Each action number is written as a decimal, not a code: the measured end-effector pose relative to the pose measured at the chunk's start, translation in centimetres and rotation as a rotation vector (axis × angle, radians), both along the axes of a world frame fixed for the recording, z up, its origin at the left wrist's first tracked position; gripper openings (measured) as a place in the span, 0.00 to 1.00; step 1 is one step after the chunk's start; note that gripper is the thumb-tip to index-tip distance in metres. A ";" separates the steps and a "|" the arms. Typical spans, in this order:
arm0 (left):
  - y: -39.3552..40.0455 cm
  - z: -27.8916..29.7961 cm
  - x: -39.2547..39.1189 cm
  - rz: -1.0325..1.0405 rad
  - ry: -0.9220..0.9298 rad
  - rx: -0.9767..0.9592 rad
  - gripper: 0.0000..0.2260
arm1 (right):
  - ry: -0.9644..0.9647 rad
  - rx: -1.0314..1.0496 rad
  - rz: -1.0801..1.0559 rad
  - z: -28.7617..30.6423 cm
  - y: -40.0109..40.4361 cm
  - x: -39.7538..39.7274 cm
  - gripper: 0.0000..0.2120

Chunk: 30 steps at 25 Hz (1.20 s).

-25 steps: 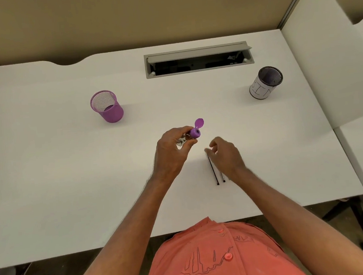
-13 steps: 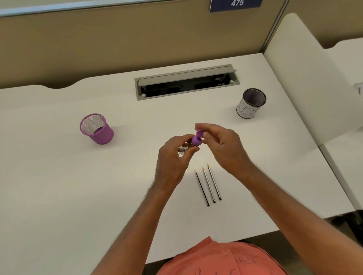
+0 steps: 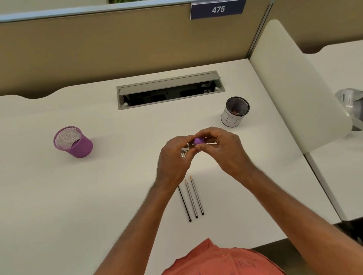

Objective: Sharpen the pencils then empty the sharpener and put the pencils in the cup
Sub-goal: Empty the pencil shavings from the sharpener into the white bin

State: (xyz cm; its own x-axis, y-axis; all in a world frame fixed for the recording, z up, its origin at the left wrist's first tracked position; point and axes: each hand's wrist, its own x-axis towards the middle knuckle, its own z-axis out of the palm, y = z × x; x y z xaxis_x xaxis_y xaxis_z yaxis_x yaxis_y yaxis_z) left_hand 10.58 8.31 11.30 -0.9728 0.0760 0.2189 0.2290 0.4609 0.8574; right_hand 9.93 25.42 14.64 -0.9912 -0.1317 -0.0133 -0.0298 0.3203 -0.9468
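Holding one purple sharpener (image 3: 198, 140), your left hand (image 3: 173, 159) and right hand (image 3: 225, 149) pinch it above the desk (image 3: 51, 202); three pencils (image 3: 191, 199) lie toward its near edge, two cups (image 3: 73, 141) toward the far edge.

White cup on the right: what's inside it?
The white cup has a dark mesh lining, with a few small brownish bits at the bottom, possibly shavings. No pencils inside. Its near wall hides part of the bottom.

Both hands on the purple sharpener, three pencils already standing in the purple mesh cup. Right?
Not quite. Both hands, left hand and right hand, do hold the purple sharpener, but the head view shows the three pencils lying flat on the desk; none stand in the purple mesh cup.
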 end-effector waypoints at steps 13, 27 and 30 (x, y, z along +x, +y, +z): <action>3.5 -0.7 -6.9 -0.027 -0.126 0.031 0.14 | -0.002 0.181 0.020 -0.4 4.0 -7.1 0.12; 7.6 -2.2 -13.9 -0.128 -0.136 -0.010 0.13 | -0.129 0.130 -0.017 -1.0 8.8 -12.9 0.10; 8.0 -2.4 -14.7 -0.151 -0.138 -0.033 0.13 | -0.129 0.130 -0.048 -1.4 9.0 -13.4 0.11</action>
